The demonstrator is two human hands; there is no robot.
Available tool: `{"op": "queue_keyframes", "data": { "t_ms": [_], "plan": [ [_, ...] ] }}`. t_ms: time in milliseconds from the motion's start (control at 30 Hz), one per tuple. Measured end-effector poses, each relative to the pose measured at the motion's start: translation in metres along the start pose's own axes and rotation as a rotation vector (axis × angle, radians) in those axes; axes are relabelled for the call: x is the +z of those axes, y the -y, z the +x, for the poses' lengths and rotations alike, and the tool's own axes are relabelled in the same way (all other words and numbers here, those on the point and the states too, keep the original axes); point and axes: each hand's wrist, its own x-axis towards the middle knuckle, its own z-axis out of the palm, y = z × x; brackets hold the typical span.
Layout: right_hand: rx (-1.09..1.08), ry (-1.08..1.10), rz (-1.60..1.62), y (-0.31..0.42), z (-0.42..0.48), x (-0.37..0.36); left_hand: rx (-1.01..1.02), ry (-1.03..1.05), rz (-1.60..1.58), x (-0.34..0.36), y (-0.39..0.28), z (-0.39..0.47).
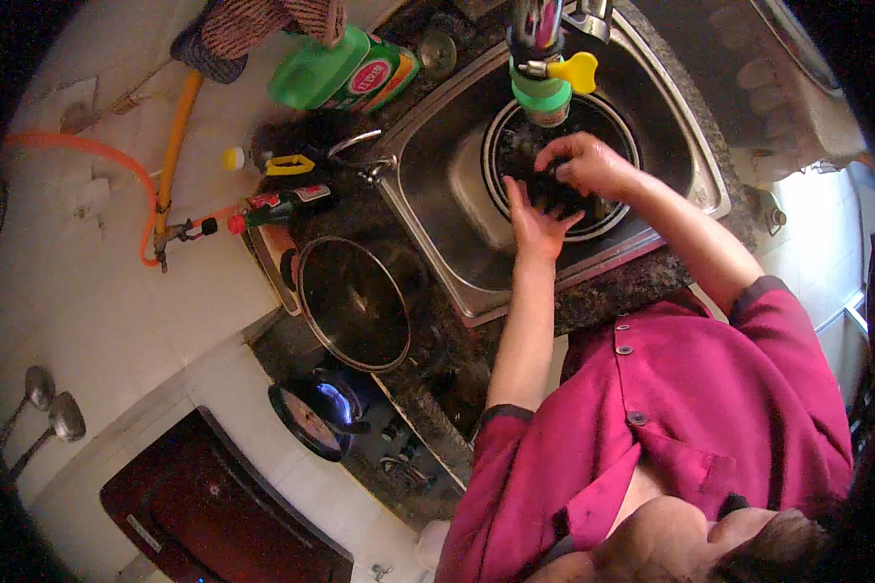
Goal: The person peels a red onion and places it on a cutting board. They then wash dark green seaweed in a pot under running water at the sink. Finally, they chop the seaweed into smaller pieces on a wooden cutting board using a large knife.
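Note:
My left hand (538, 227) is palm up with its fingers spread, over a round dark vessel with a bright metal rim (490, 157). Above it and to the right, my right hand (596, 169) has bent fingers turned toward the left palm. Dark matter (529, 149) lies in the vessel and around my fingertips, too dim to name. Whether the right fingers pinch any of it cannot be made out. The vessel stands in a stainless steel sink (445, 248). Just beyond my right hand hangs a tap with a green nozzle (541, 95) and a yellow lever (576, 73).
Left of the sink stands a round, metal-rimmed dark lid or pan (354, 306). A blue flame (335, 402) burns at the stove beside a shallow pan (302, 421). A green jug (324, 69) and a red-capped bottle (281, 208) stand near the wall, by an orange hose (117, 146).

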Motion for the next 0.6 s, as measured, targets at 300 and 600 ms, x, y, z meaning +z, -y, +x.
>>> {"op": "queue_keyframes", "data": {
  "t_ms": [300, 600],
  "plan": [
    [-0.507, -0.191, -0.37, -0.048, 0.021, 0.028, 0.08, 0.049, -0.109, -0.046, 0.015, 0.074],
    [-0.352, -0.442, -0.984, -0.057, 0.024, -0.025, 0.821, -0.137, 1.712, -0.017, -0.007, 0.024]
  ]
}}
